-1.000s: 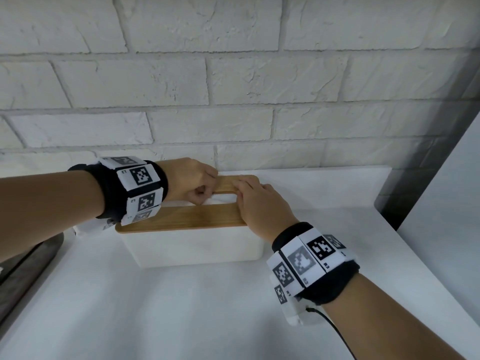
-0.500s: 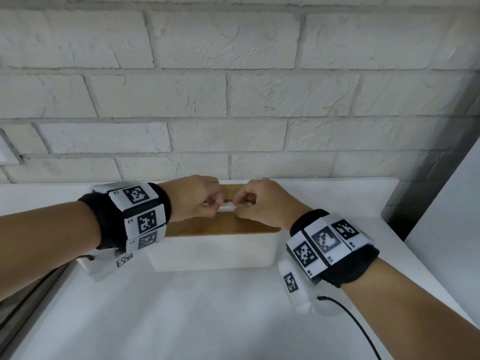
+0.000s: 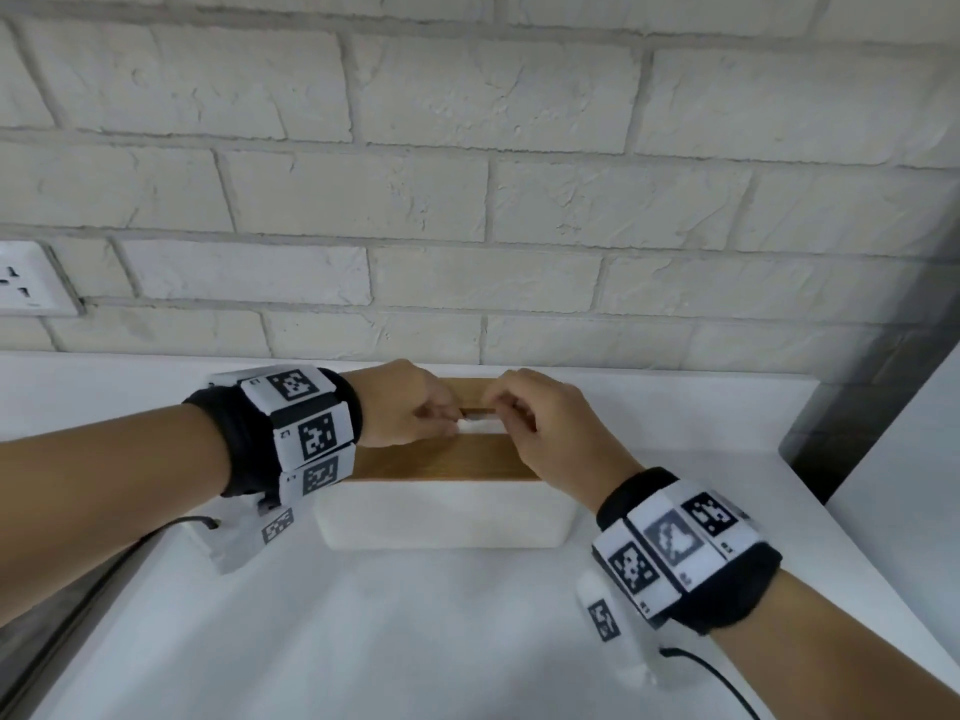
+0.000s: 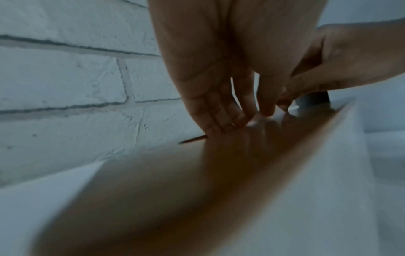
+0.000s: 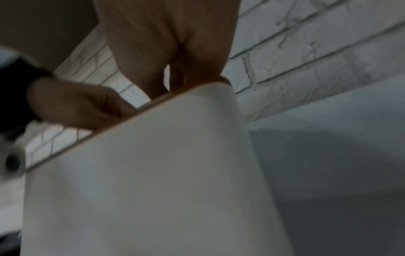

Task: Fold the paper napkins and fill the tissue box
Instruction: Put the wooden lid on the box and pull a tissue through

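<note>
Head view shows the tissue box point(image 3: 447, 514) on the white table point(image 3: 415, 641) by the brick wall point(image 3: 467, 174). Left hand point(image 3: 402, 407) and right hand point(image 3: 545, 433) meet over its wooden lid point(image 3: 436, 459), fingers point(image 4: 228, 112) curled and pinching a white napkin point(image 3: 480, 424) at the slot.

front: I see bare counter point(image 3: 415, 641) before the tissue box point(image 3: 441, 517), open for approach.
back: brick wall point(image 3: 467, 200) rises close behind the box.
right: counter strip open, then a dark vertical edge point(image 3: 852, 407) and a white panel point(image 3: 914, 459).
top: left hand point(image 3: 402, 407) and right hand point(image 3: 550, 428) crowd the lid slot point(image 3: 480, 420).
left: wall socket point(image 3: 26, 278) above counter.
</note>
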The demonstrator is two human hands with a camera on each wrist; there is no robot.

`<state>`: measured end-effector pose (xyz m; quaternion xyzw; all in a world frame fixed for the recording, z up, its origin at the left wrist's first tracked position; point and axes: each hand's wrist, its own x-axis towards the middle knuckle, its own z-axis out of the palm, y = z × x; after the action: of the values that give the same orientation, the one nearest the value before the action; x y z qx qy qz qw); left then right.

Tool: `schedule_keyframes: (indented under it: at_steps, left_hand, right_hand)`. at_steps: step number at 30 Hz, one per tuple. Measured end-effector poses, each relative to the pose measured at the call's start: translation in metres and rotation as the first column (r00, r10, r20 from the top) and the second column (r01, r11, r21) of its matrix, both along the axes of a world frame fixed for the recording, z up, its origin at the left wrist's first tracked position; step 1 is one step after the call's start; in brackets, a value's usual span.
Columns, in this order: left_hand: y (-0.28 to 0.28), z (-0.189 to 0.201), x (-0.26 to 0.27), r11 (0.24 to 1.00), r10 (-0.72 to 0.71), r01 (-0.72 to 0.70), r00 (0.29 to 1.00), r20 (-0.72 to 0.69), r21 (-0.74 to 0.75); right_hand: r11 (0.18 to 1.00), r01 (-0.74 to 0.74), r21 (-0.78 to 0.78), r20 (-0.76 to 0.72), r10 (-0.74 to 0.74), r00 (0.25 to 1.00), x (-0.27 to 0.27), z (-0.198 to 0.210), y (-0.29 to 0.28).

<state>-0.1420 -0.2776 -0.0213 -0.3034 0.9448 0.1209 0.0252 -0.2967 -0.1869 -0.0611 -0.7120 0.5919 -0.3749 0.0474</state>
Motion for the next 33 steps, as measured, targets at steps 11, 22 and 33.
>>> schedule_keyframes:
  at_steps: [11,22,33]
  left_hand:
    - [-0.010,-0.008,-0.009,0.985,0.163,-0.171,0.973,-0.165,-0.037]
    - [-0.003,-0.004,-0.001,0.976,0.044,-0.055,0.997,-0.055,-0.210]
    - [-0.014,-0.005,-0.006,0.973,0.026,-0.025,1.000,0.001,-0.229]
  right_hand:
    - [0.943,0.184,0.276,-0.227,-0.122,0.966,0.007,0.017,-0.020]
    - [0.771,0.283,0.570,-0.123,-0.260,0.958,0.006,0.035,-0.050]
    - [0.932,0.155,0.328,0.058,-0.183,0.981,0.001,0.027,-0.032]
